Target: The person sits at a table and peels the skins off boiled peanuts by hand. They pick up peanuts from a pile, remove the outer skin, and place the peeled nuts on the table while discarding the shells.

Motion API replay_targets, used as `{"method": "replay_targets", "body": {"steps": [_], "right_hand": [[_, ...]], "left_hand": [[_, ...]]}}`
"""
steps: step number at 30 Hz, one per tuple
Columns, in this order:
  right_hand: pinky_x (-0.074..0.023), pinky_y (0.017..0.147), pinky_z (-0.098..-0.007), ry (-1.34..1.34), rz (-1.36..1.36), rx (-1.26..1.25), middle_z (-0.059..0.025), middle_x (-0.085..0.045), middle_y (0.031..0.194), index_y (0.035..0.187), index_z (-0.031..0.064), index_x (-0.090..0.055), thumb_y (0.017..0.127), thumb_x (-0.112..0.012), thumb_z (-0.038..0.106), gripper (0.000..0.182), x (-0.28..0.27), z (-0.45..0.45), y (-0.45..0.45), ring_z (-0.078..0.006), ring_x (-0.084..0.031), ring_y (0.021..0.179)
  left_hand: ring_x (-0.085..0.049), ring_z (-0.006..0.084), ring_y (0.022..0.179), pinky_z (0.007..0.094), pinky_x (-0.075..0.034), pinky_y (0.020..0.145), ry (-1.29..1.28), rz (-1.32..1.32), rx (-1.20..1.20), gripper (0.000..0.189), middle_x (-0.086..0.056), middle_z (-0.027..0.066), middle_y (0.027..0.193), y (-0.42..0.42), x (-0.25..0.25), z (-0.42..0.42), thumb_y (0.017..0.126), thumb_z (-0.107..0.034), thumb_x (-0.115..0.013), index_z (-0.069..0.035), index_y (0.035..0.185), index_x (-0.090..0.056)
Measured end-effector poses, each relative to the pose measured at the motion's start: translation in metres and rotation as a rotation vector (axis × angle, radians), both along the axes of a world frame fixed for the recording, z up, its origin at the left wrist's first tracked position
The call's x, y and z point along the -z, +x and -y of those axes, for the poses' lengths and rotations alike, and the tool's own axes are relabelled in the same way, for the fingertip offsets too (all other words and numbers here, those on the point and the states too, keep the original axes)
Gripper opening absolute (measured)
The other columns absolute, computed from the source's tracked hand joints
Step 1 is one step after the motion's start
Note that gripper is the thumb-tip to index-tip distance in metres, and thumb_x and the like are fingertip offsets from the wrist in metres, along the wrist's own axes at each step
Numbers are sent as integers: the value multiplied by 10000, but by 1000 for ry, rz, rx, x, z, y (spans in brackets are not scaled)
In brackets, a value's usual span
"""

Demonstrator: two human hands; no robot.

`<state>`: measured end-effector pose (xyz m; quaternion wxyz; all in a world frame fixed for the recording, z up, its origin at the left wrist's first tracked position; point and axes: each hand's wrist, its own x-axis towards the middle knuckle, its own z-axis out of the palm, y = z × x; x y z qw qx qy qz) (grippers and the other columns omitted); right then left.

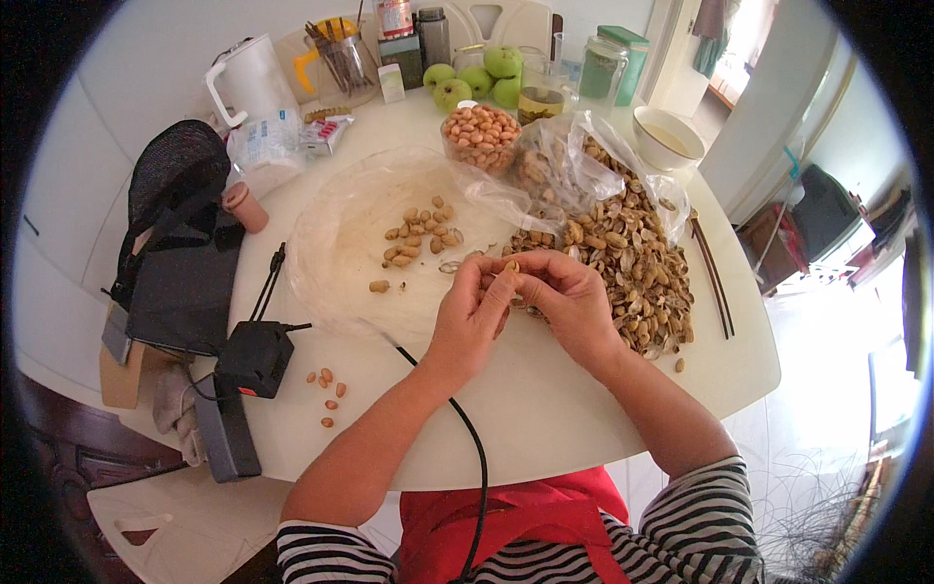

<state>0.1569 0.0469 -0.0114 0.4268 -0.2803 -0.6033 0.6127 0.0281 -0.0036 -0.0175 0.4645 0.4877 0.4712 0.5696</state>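
My left hand (474, 314) and my right hand (573, 303) meet over the table, their fingertips pinching a peanut in its shell (512, 268) between them. Beyond my left hand, several unshelled peanuts (412, 230) lie on a clear plastic bag (343, 212) spread flat. A large heap of peanut shells (642, 270) lies to the right of my right hand, partly under a crumpled plastic bag (606, 175). Behind the hands stands a clear bowl of shelled peanuts (481, 139). Several loose peanut kernels (330, 405) lie on the near left of the table. My fingers partly hide the held peanut.
A black box-shaped device (255, 358) and a black cable (467, 423) are on the near left side. Chopsticks (711, 277) and a white bowl (668, 139) stand right. Green apples (474, 80), a glass mug (541, 102), and a white kettle (255, 80) line the back.
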Motion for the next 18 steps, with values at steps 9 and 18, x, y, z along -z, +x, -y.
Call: {"method": "replay_targets", "body": {"steps": [9,18], "right_hand": [[-452,634,-211,92,222,34,-12,-588,797,965,8,-589,823,-592,88,163,-5,1,3,-83,-549,709],[-400,543,-186,-278,-42,-18,6,-539,729,941,12,-571,878,-526,166,172,1,-3,0,-56,-463,584]], "left_hand": [[-376,53,520,199,-305,446,-132,48,55,255,-421,-15,655,-4,1,-2,941,-299,-376,-59,913,-459],[-365,51,496,194,-291,430,-118,-62,55,236,-403,-17,626,-4,4,-2,935,-281,-391,-61,867,-445]]}}
